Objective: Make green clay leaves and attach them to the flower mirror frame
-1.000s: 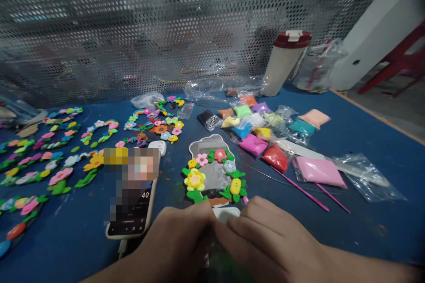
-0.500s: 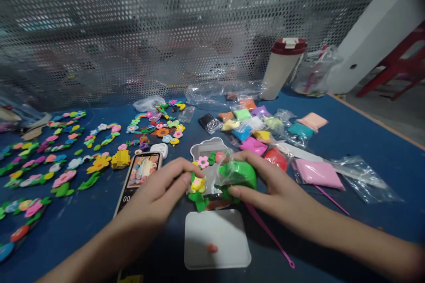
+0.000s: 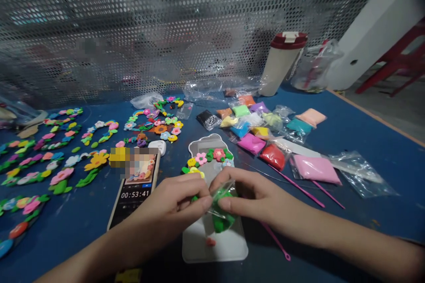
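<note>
A clear bag of green clay is gripped between the thumb and fingers of my right hand. My left hand has its thumb and fingers pinched together at the bag's left edge. Both hands are over a scallop-topped mirror trimmed with clay flowers, among them a pink flower and a red one. Below the hands lies a white tray with a small reddish clay lump. My fingers hide the middle of the mirror.
A phone showing a timer lies left of my hands, near many clay flower pieces. Bagged colored clays, pink tools and a cup are to the right and behind.
Both hands have come closer together and lower, over the tray's top. The green bag has moved left and down with my right hand, uncovering more mirror flowers and a pink tool.
</note>
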Motion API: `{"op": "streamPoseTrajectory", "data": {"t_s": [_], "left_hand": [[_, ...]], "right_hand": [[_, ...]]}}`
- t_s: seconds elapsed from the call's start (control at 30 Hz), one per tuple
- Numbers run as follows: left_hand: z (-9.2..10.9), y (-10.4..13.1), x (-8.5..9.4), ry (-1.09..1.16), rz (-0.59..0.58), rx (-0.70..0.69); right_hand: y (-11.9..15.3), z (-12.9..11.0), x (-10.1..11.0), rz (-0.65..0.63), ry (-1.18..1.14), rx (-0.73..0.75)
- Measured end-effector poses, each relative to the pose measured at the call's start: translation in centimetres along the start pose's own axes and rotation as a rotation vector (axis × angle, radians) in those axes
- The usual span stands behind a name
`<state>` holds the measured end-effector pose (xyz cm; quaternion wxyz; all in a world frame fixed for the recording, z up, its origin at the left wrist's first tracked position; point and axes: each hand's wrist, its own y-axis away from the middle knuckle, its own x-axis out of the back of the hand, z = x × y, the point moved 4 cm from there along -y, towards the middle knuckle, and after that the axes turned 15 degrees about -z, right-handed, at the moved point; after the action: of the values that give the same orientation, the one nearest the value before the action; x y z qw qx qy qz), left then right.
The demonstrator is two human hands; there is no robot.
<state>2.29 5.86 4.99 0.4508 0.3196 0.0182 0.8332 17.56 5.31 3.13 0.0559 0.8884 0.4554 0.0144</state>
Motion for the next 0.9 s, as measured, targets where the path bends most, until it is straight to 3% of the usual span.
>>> {"op": "streamPoseTrajectory", "data": {"t_s": [0.27, 0.53, 0.73, 0.9], "left_hand": [[0.4, 0.7, 0.0, -0.055, 0.078, -0.052], [-0.7, -0.2, -0.7, -0.104, 0.131, 0.002], [-0.2, 0.0, -0.5, -0.218, 0.172, -0.059], [0.2, 0.3, -0.5, -0.229, 0.153, -0.116]], "right_hand": [[0.1, 0.1, -0.1, -0.039, -0.111, -0.058], [0.0, 2.0, 0.5, 0.135, -0.17, -0.112], [-0.1, 1.9, 0.3, 0.07, -0.178, -0.118], [-0.1, 1.2, -0.3, -0.079, -0.27, -0.15]]}}
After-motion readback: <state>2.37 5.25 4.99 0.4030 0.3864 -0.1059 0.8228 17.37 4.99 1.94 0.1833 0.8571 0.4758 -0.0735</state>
